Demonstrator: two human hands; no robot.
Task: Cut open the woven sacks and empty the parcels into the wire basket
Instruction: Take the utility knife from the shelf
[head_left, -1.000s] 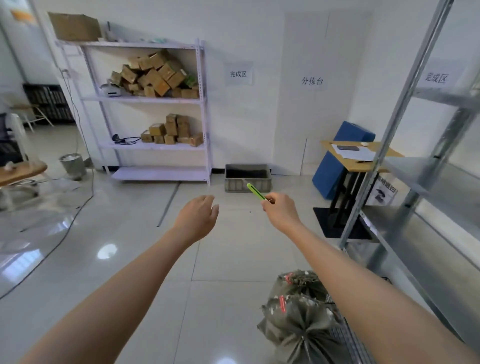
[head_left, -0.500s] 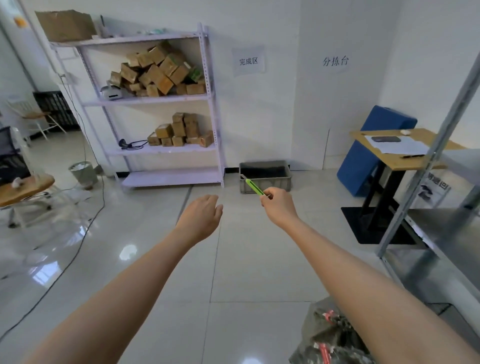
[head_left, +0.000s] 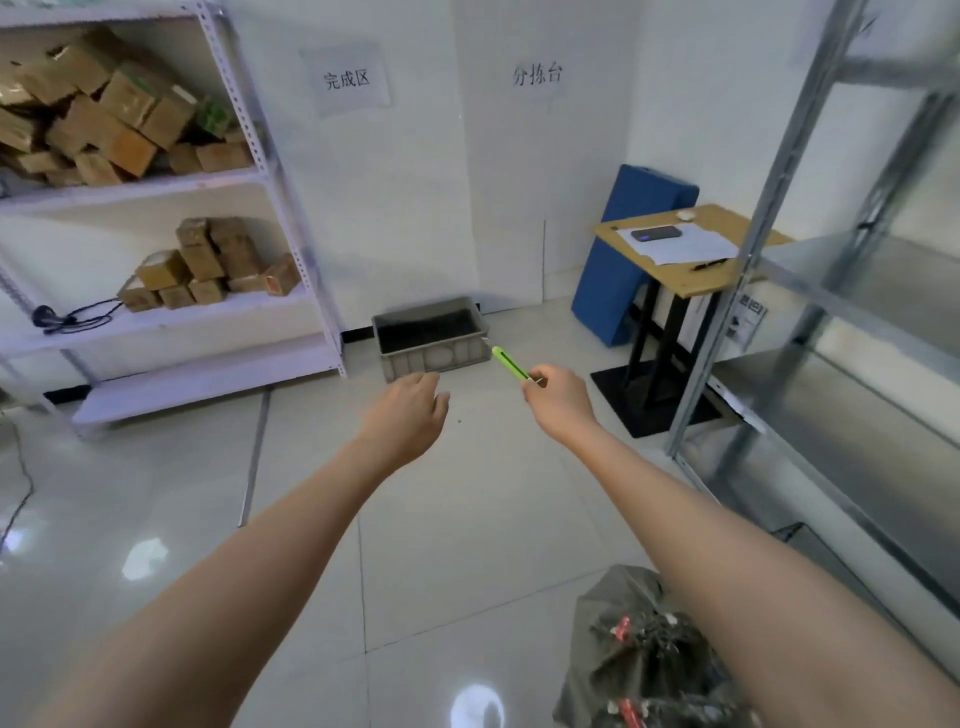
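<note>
- pale glossy floor (head_left: 467, 519) runs to a white wall; a white shelf (head_left: 156, 184) piled with boxes (head_left: 119, 119) stands at the left, a grey crate (head_left: 431, 356) sits at the wall's foot, and a desk (head_left: 670, 278) and steel rack (head_left: 857, 291) are at the right
- both arms are stretched forward, above the floor
- left hand (head_left: 405, 415) is empty, fingers loose and relaxed, palm down
- right hand (head_left: 561, 400) pinches the back end of a green knife (head_left: 509, 362); its tip points up and left, away from the body, toward the crate
- sack (head_left: 644, 649) lies low at the right, under the right forearm, well behind both hands; its neck is bunched, bound with red ties (head_left: 621, 626), and faces up
- no wire basket can be made out
- by the look of it the cut has not begun; the sack is nearer the right arm, so the knife hand would need to draw back and down with the tip turned toward the neck, while the left hand crosses over to steady it
- which way the sack's long axis runs cannot be told, as the frame edge cuts it off
</note>
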